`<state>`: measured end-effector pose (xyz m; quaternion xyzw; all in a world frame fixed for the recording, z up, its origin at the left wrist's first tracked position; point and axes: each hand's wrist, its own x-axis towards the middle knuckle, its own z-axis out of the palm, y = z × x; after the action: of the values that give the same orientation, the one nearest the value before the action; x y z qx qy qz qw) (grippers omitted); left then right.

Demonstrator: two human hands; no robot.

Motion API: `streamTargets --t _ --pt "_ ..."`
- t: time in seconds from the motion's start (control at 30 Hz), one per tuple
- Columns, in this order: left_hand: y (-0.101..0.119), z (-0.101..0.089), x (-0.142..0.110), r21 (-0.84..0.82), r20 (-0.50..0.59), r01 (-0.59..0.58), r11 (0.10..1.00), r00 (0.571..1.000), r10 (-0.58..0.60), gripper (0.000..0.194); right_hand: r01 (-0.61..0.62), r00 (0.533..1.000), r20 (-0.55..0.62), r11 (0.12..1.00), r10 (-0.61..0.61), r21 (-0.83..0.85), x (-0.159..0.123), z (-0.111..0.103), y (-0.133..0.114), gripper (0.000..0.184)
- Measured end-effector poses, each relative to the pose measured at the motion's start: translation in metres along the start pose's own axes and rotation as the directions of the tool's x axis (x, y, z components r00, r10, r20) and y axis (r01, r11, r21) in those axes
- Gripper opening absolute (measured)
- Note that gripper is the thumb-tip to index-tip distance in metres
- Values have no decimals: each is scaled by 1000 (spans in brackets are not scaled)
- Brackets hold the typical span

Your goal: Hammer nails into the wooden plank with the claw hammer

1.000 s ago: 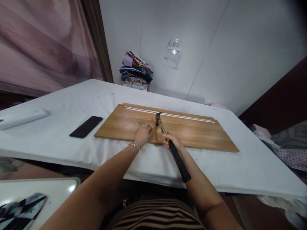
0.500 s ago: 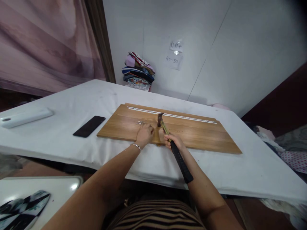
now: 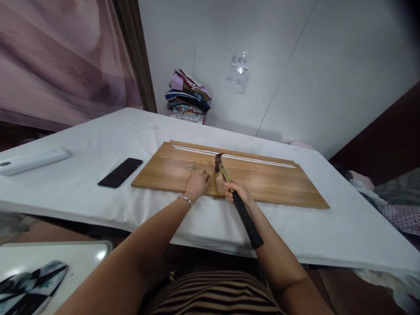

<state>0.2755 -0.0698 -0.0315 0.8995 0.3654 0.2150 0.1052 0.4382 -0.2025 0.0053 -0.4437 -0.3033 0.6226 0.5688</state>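
A long wooden board (image 3: 269, 183) lies on the white-covered table (image 3: 82, 183). My right hand (image 3: 238, 191) grips a hammer (image 3: 241, 209) by its black handle; the metal head (image 3: 218, 161) is raised just above the board. My left hand (image 3: 197, 183) rests on the board's near edge with its fingers pinched together right beside the hammer head; what they hold is too small to make out. A small pile of nails (image 3: 191, 167) lies on the board just beyond my left hand. A white strip (image 3: 252, 159) runs along the board's far edge.
A black phone (image 3: 120, 172) lies left of the board, and a white oblong device (image 3: 33, 160) sits further left. Folded clothes (image 3: 188, 96) are stacked against the wall. A white tray (image 3: 49, 267) with a patterned object is at lower left.
The hammer head has stayed close above the same spot with only a slight rise and fall. My left hand keeps its pinch on the board.
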Motion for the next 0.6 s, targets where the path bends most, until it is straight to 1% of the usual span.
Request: streamTargets --t 0.13,0.3,0.47,0.6 --pt "1 -2 0 -7 5 14 1000 1000 -14 32 -10 1000 12 1000 10 3 -1 1 -1 43" --pt "3 -3 -1 19 13 15 1000 1000 -15 31 -1 1000 -1 1000 1 7 -4 0 -1 46" --pt "2 -3 -2 8 10 -2 1000 1000 2 34 74 997 3 996 -75 39 -9 -3 -7 45" --pt "0 -3 -5 -37 2 1 999 1000 -1 32 136 991 4 988 -137 71 -12 -8 -16 45"
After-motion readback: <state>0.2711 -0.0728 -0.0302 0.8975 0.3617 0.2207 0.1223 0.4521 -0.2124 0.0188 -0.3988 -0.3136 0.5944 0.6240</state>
